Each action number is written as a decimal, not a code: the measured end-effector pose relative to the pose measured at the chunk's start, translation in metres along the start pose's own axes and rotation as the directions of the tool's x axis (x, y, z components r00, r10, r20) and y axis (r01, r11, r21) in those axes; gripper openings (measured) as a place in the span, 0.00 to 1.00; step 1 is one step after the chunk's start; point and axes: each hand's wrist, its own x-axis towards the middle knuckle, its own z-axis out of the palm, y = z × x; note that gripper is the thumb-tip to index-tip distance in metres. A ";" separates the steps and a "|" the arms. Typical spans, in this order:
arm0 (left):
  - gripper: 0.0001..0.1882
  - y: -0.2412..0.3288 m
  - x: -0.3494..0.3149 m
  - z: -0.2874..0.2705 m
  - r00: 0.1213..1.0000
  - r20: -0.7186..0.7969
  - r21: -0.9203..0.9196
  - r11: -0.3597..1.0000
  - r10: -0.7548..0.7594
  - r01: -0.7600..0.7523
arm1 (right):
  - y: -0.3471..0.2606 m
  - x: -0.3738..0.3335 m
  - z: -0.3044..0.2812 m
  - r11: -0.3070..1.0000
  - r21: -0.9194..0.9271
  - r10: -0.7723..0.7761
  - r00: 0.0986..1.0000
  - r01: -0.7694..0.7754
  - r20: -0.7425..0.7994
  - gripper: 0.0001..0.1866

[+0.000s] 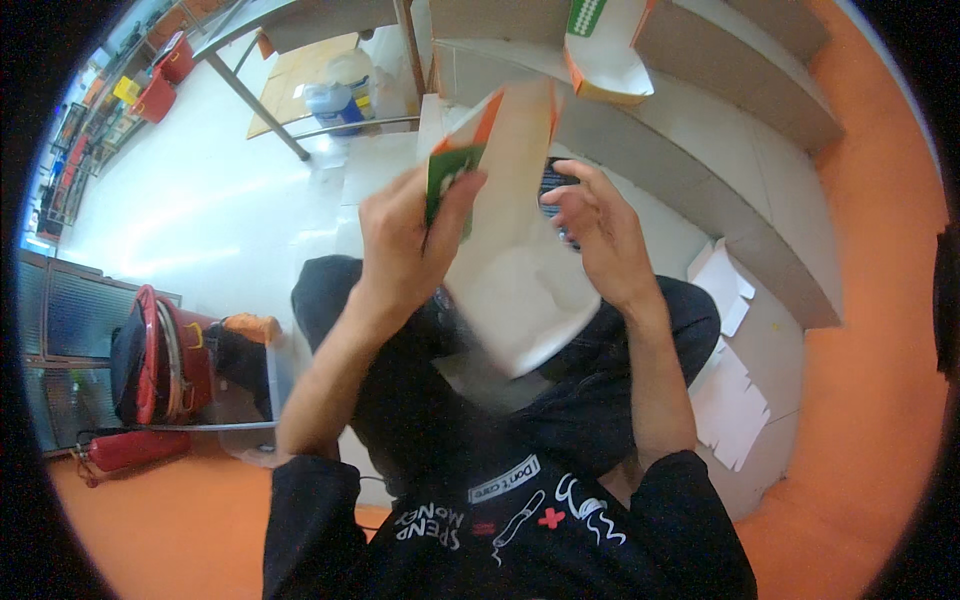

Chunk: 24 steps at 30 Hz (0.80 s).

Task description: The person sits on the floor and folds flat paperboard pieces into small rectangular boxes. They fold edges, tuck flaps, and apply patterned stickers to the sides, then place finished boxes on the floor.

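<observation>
A long cardboard carton [512, 230] with a pale inside and orange and green outer edges is tilted above my lap, blurred by motion. My left hand [415, 230] is closed on its left side, the thumb lying over a green printed part. My right hand [600, 220] is beside the right edge, fingers bent and apart. Behind those fingers shows a dark panel [552, 188] with light print. Whether the fingertips touch it I cannot tell.
Another open carton [610, 75] in green, orange and white rests on the tiled steps [690, 150] ahead. Flat white cardboard pieces [733, 405] lie at my right. Plastic jugs [335, 100] stand under a metal-legged table at the far left. A red bag [165, 355] and fire extinguisher [135, 450] are at left.
</observation>
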 end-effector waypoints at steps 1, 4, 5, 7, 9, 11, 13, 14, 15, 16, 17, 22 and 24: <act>0.05 0.001 0.015 0.004 0.995 -0.078 -0.007 0.998 0.069 -0.070 | -0.007 -0.003 -0.009 0.975 -0.220 -0.031 1.000 0.031 0.002 0.39; 0.09 0.000 0.070 0.030 0.933 -0.193 0.108 0.952 0.302 -0.286 | -0.029 0.004 -0.021 0.872 -0.473 -0.131 0.991 0.124 0.019 0.55; 0.10 -0.001 0.089 0.042 0.909 -0.214 0.116 0.934 0.356 -0.339 | -0.036 0.009 -0.023 0.865 -0.479 -0.157 0.987 0.152 0.028 0.59; 0.14 0.001 0.127 0.070 0.867 -0.288 0.069 0.911 0.407 -0.406 | -0.045 0.030 -0.034 0.786 -0.600 -0.191 0.982 0.151 -0.004 0.58; 0.17 0.003 0.161 0.095 0.854 -0.302 -0.011 0.895 0.423 -0.446 | -0.046 0.057 -0.047 0.711 -0.687 -0.282 0.956 0.149 -0.085 0.57; 0.18 0.008 0.190 0.111 0.878 -0.269 -0.060 0.903 0.396 -0.426 | -0.043 0.092 -0.065 0.658 -0.746 -0.319 0.935 0.103 -0.152 0.60; 0.17 -0.004 0.228 0.106 0.910 0.011 -0.176 0.896 0.415 -0.407 | -0.041 0.125 -0.081 0.635 -0.770 -0.370 0.899 0.061 -0.233 0.58; 0.22 -0.014 0.249 0.095 0.854 0.268 -0.265 0.886 0.446 -0.380 | -0.040 0.140 -0.088 0.600 -0.792 -0.402 0.898 0.113 -0.177 0.58; 0.25 -0.024 0.261 0.097 0.843 0.371 -0.290 0.911 0.390 -0.294 | -0.040 0.156 -0.095 0.576 -0.811 -0.395 0.905 0.108 -0.160 0.58; 0.27 -0.033 0.272 0.099 0.820 0.469 -0.298 0.932 0.329 -0.204 | -0.040 0.168 -0.100 0.549 -0.829 -0.391 0.909 0.105 -0.143 0.57; 0.25 -0.039 0.274 0.114 0.884 0.435 -0.260 0.964 0.171 -0.059 | -0.039 0.179 -0.103 0.600 -0.799 -0.285 0.944 0.039 -0.168 0.57; 0.14 -0.093 0.265 0.170 0.996 0.013 -0.209 0.974 0.091 -0.086 | -0.013 0.209 -0.100 0.615 -0.767 0.027 0.977 -0.183 -0.212 0.55; 0.11 -0.108 0.264 0.179 0.991 0.003 -0.026 0.991 0.135 -0.135 | -0.002 0.211 -0.100 0.637 -0.744 0.079 0.977 -0.204 -0.200 0.55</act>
